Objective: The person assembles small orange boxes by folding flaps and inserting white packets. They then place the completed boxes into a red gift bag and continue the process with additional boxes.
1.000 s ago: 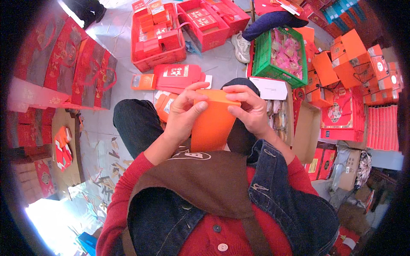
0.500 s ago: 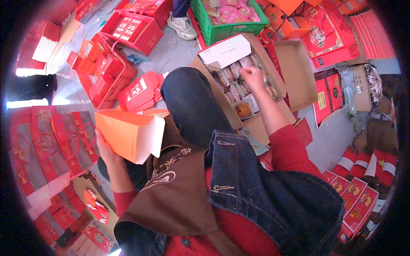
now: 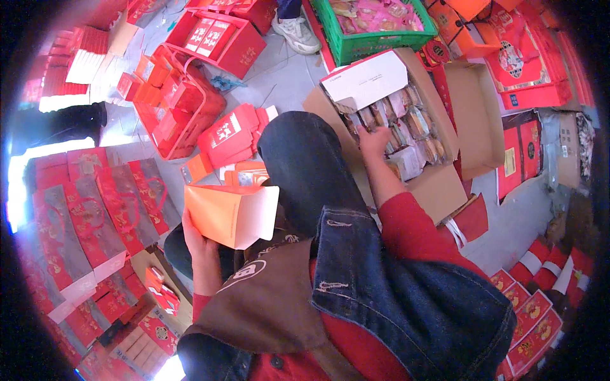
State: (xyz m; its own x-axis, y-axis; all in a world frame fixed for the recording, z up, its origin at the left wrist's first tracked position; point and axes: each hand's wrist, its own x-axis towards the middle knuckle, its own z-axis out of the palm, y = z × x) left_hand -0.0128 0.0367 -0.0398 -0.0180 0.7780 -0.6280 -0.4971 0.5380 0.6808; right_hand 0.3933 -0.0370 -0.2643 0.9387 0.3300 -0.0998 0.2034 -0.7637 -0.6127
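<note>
My left hand (image 3: 202, 244) is closed round an orange paper box (image 3: 230, 214), its white inner flaps standing at the right end. A shallow cardboard carton (image 3: 440, 108) lies beyond my knee, packed with wrapped pastries (image 3: 419, 124) in clear plastic. A white printed sheet (image 3: 365, 77) covers the carton's far end. My right hand (image 3: 375, 141) reaches in at the carton's left side, fingers curled down among the packets; what they grip is hidden.
Flat red boxes (image 3: 229, 134) and orange cartons (image 3: 249, 174) lie near my knee. Behind them stands a red basket (image 3: 213, 105) of boxes. A green crate (image 3: 375, 46) holds pink-wrapped goods. Red gift bags (image 3: 95, 216) line the left. Another person's shoe (image 3: 297, 35) is at the top.
My right hand has moved from above the carton down to its left side. The orange box remains in my left hand. The whole view has shifted, and the round brown pastry no longer shows.
</note>
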